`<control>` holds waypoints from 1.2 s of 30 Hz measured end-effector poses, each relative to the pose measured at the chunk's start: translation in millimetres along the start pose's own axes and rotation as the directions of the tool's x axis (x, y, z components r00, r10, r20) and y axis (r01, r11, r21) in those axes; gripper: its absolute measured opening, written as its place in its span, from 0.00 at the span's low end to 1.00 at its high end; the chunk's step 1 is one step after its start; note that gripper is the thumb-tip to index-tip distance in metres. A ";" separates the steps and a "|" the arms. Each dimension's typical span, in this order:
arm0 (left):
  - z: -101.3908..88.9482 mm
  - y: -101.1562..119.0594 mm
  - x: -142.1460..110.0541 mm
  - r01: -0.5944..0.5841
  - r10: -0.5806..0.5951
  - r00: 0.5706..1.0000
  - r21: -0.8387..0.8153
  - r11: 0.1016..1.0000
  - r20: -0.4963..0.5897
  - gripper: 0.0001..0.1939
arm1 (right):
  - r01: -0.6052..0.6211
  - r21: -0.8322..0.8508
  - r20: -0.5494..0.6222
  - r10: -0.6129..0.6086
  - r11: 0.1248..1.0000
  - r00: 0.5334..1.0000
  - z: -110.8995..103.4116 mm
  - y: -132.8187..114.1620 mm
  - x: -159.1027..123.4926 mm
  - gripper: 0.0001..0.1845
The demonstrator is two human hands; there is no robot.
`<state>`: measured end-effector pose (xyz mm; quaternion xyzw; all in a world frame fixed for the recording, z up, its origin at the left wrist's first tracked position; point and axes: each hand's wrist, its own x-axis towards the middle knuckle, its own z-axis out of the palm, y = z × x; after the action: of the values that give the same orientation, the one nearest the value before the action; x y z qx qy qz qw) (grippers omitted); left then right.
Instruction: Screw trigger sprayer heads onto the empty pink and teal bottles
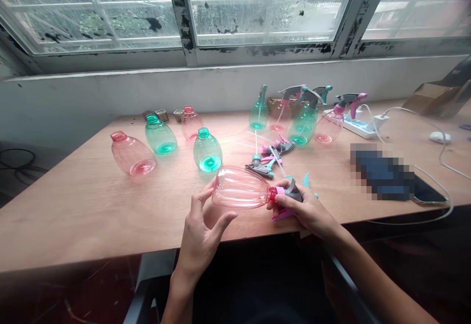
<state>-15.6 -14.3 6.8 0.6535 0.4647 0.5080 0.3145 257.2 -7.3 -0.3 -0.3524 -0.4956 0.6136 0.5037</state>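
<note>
A clear pink spray bottle lies sideways in the air above the table's front edge, its base to the left. My right hand is closed around its neck and the grey-and-pink trigger head, which sits at the bottle's mouth. At the base end is my left hand, thumb and fingers spread apart. Its fingertips reach the bottle's base and are partly hidden behind it, while the thumb stands clear below. Just beyond the bottle, several loose trigger sprayers with grey, pink and teal parts lie in a pile.
Headless bottles stand at left: pink, green, pink and green. Several bottles with trigger heads, including a green one, stand at the back right. Farther right are a power strip, cables and a phone.
</note>
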 end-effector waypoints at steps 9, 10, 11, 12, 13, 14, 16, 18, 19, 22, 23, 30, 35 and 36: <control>2.4 -2.3 2.8 -0.049 0.050 0.998 0.030 0.998 -0.032 0.26 | 0.032 0.039 -0.032 -0.031 0.999 0.999 0.4 0.2 0.8 0.14; 2.5 -1.7 3.1 -0.060 0.062 0.997 0.050 0.997 -0.043 0.26 | 0.033 0.035 -0.030 -0.032 0.999 0.999 0.3 0.2 0.9 0.14; 2.6 -1.0 3.3 -0.068 0.072 0.996 0.073 0.995 -0.052 0.27 | 0.031 0.026 -0.025 -0.030 0.999 0.999 0.2 0.2 1.0 0.14; 2.7 -0.1 3.3 -0.076 0.081 0.995 0.098 0.992 -0.056 0.28 | 0.026 0.015 -0.017 -0.026 1.000 1.000 0.0 0.2 1.0 0.14; 2.7 0.7 3.1 -0.081 0.089 0.994 0.126 0.989 -0.056 0.29 | 0.019 0.006 -0.010 -0.019 1.000 1.000 -0.2 0.0 1.0 0.14; 2.7 1.3 2.7 -0.086 0.095 0.994 0.154 0.984 -0.053 0.32 | 0.014 0.001 -0.005 -0.014 1.000 1.000 -0.4 -0.2 0.9 0.14; 2.4 1.6 1.2 -0.094 0.100 0.995 0.186 0.978 -0.025 0.37 | 0.011 -0.013 0.007 -0.011 1.000 1.000 -0.5 -0.8 0.7 0.14; 1.8 0.7 -0.7 -0.091 0.089 0.996 0.164 0.982 0.016 0.41 | 0.013 -0.034 0.025 -0.012 0.999 1.000 -0.1 -1.6 0.3 0.13; 1.4 0.1 -1.5 -0.084 0.080 0.996 0.135 0.987 0.035 0.42 | 0.012 -0.044 0.034 -0.010 0.999 0.999 0.3 -2.0 0.1 0.13; 0.4 0.0 -1.8 -0.054 0.050 0.997 0.065 0.996 0.063 0.40 | 0.003 -0.058 0.038 -0.001 0.998 0.999 1.7 -2.9 -0.2 0.14; 0.2 0.8 -1.1 -0.055 0.051 0.997 0.071 0.996 0.061 0.40 | 0.002 -0.057 0.034 0.000 0.998 0.999 2.0 -3.0 -0.1 0.14; 2.7 6.5 5.1 -0.244 0.253 0.967 0.254 0.936 -0.004 0.34 | -0.003 -0.029 -0.001 0.003 1.000 1.000 1.5 -1.7 1.0 0.16; 2.2 5.8 2.7 -0.226 0.235 0.972 0.266 0.937 0.001 0.40 | 0.009 -0.038 0.016 -0.008 0.999 1.000 0.6 -1.8 1.2 0.15; 1.7 5.6 1.9 -0.214 0.219 0.976 0.256 0.943 0.007 0.41 | 0.010 -0.035 0.020 -0.010 0.999 1.000 0.4 -1.7 1.2 0.15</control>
<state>-12.3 -14.4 11.9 0.7300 0.4551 0.4825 0.1648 257.0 -6.3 1.6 -0.3528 -0.5132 0.6056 0.4955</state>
